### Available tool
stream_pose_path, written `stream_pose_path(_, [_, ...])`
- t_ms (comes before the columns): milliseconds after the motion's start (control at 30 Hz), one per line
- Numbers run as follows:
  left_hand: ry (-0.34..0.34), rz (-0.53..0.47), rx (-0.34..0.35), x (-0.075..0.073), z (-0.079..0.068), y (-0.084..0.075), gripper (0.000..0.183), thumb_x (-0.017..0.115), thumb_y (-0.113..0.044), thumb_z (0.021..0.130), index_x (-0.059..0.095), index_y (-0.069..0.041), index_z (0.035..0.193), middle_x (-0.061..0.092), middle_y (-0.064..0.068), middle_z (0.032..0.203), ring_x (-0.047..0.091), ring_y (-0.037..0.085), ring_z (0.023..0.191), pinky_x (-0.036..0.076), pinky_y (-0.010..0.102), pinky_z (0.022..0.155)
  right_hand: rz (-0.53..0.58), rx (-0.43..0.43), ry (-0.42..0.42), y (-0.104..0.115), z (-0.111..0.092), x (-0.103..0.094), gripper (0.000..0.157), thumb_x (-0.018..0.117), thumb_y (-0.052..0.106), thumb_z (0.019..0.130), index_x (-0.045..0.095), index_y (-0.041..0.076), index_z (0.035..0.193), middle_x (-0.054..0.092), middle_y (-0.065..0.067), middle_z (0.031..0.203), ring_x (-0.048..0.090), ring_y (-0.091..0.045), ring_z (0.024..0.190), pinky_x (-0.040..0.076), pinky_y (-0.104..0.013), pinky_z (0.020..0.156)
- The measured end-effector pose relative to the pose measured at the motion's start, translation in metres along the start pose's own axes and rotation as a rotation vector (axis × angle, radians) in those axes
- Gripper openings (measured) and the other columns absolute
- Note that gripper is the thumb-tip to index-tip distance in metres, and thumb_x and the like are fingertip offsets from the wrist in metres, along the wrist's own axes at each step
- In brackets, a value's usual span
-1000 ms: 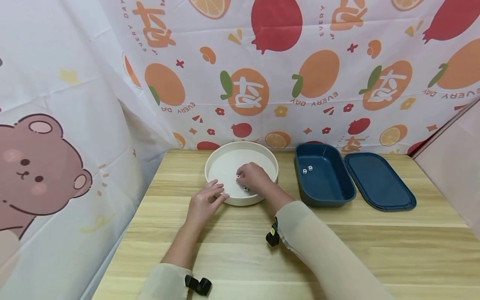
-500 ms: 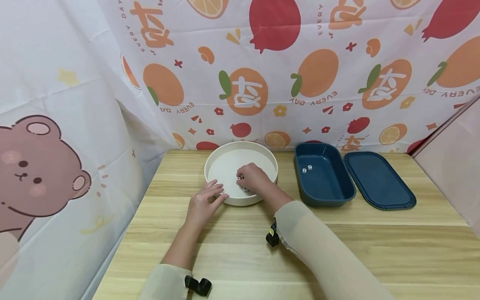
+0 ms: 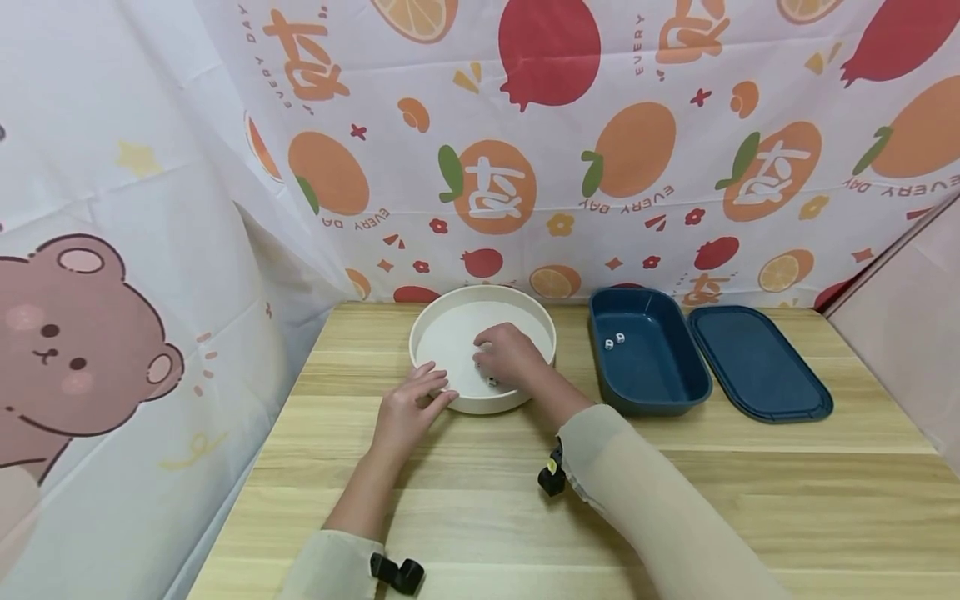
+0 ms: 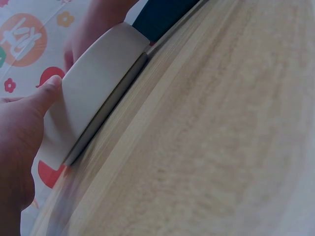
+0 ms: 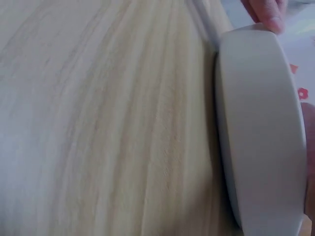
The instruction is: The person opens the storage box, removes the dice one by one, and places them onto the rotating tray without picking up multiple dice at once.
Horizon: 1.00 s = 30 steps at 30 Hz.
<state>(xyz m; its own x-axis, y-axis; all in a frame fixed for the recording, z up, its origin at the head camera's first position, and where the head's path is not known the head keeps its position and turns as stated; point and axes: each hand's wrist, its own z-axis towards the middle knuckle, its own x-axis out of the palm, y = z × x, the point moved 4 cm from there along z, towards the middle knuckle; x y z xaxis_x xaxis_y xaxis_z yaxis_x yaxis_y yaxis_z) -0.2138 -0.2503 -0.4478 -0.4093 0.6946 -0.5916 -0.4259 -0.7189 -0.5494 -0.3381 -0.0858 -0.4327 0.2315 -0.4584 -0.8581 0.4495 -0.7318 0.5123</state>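
A round cream tray (image 3: pixel 483 405) with a low wall stands at the back of the table. My left hand (image 3: pixel 408 408) rests on its front-left rim, fingers loosely spread over the edge and thumb tip (image 4: pixel 51 84) at the rim. Inside the tray, my right hand (image 3: pixel 510 357) has its fingers bent down, pinching a small white die that is mostly hidden by the fingertips. Another white die (image 3: pixel 492 382) lies on the tray floor just below that hand. In the right wrist view, the tray's outer wall (image 5: pixel 261 123) hides most of the right hand.
Right of the tray is a deep blue rectangular container (image 3: pixel 652 367) holding a white die (image 3: pixel 609 343) and a second die (image 3: pixel 620 338). Its matching blue lid (image 3: pixel 761 362) lies flat beside it. A fruit-print cloth (image 3: pixel 555 175) hangs behind the wooden table (image 3: pixel 480 500).
My right hand shifts slightly inside the tray, its fingertips now covering more of the die. The left hand, tray and blue container stay in place.
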Motion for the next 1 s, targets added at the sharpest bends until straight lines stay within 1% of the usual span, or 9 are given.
stream_pose_path(100, [0.014,-0.002,-0.022,0.002,0.0,0.0,0.027,0.084,-0.02,0.078,0.078,-0.003,0.098,0.075,0.007,0.109,0.062,0.024,0.122,0.046,0.039,0.109,0.072,-0.006,-0.077,-0.01,-0.005,-0.018,0.029,0.068,0.029,0.093,0.072,0.014,0.117,0.068,-0.004,0.124,0.056,-0.021,0.124,0.045,-0.039,0.112])
stream_pose_path(233, [0.023,0.014,-0.044,0.002,0.001,0.0,0.028,0.083,-0.022,0.079,0.078,-0.004,0.1,0.075,0.007,0.11,0.061,0.022,0.124,0.046,0.039,0.109,0.133,0.01,-0.177,-0.034,-0.016,-0.051,0.032,0.066,0.031,0.094,0.07,0.014,0.121,0.066,-0.005,0.128,0.055,-0.024,0.126,0.046,-0.043,0.111])
stream_pose_path(400, [0.025,0.025,-0.05,0.0,0.002,0.002,0.028,0.083,-0.021,0.08,0.078,-0.004,0.101,0.075,0.006,0.111,0.061,0.022,0.124,0.045,0.04,0.11,0.128,0.006,-0.323,-0.081,-0.039,-0.1,0.037,0.067,0.029,0.094,0.067,0.01,0.126,0.064,-0.011,0.131,0.055,-0.029,0.127,0.045,-0.048,0.11])
stream_pose_path(500, [0.026,0.029,-0.058,-0.002,0.004,0.003,0.028,0.082,-0.023,0.081,0.077,-0.004,0.101,0.074,0.006,0.112,0.06,0.021,0.125,0.044,0.039,0.111,0.105,0.044,-0.375,-0.117,-0.054,-0.123,0.04,0.065,0.032,0.096,0.064,0.011,0.13,0.061,-0.011,0.135,0.053,-0.03,0.13,0.043,-0.05,0.111])
stream_pose_path(600, [0.027,0.045,-0.049,-0.004,0.004,0.003,0.028,0.082,-0.023,0.081,0.077,-0.004,0.102,0.074,0.006,0.112,0.06,0.023,0.125,0.044,0.04,0.111,0.082,0.13,-0.337,-0.152,-0.065,-0.134,0.042,0.062,0.032,0.097,0.061,0.011,0.133,0.058,-0.013,0.139,0.05,-0.033,0.132,0.041,-0.054,0.111])
stream_pose_path(733, [0.022,0.098,0.033,-0.003,0.001,0.002,0.029,0.083,-0.02,0.079,0.077,-0.003,0.102,0.074,0.009,0.111,0.062,0.027,0.122,0.046,0.047,0.109,0.018,0.224,-0.17,-0.183,-0.075,-0.128,0.043,0.059,0.029,0.098,0.058,0.006,0.135,0.054,-0.02,0.141,0.048,-0.038,0.132,0.04,-0.058,0.111])
stream_pose_path(833, [0.006,0.132,0.132,0.0,-0.001,0.0,0.029,0.084,-0.017,0.077,0.077,-0.002,0.101,0.074,0.012,0.109,0.065,0.03,0.117,0.047,0.051,0.107,-0.039,0.243,-0.067,-0.193,-0.079,-0.119,0.045,0.058,0.027,0.098,0.057,0.003,0.136,0.054,-0.023,0.141,0.048,-0.039,0.132,0.039,-0.058,0.112])
stream_pose_path(933, [-0.013,0.139,0.203,0.003,-0.002,-0.003,0.031,0.084,-0.016,0.077,0.076,0.0,0.102,0.074,0.014,0.11,0.066,0.032,0.115,0.048,0.053,0.105,-0.08,0.224,-0.023,-0.197,-0.08,-0.111,0.045,0.06,0.024,0.098,0.056,0.002,0.136,0.054,-0.023,0.14,0.048,-0.039,0.133,0.039,-0.058,0.113])
stream_pose_path(1000, [-0.014,0.14,0.223,0.006,-0.001,-0.004,0.033,0.083,-0.016,0.077,0.075,0.001,0.103,0.073,0.014,0.112,0.065,0.032,0.116,0.048,0.054,0.105,-0.101,0.204,-0.005,-0.197,-0.081,-0.108,0.045,0.061,0.021,0.097,0.055,0.001,0.137,0.054,-0.024,0.14,0.047,-0.04,0.133,0.038,-0.058,0.113])
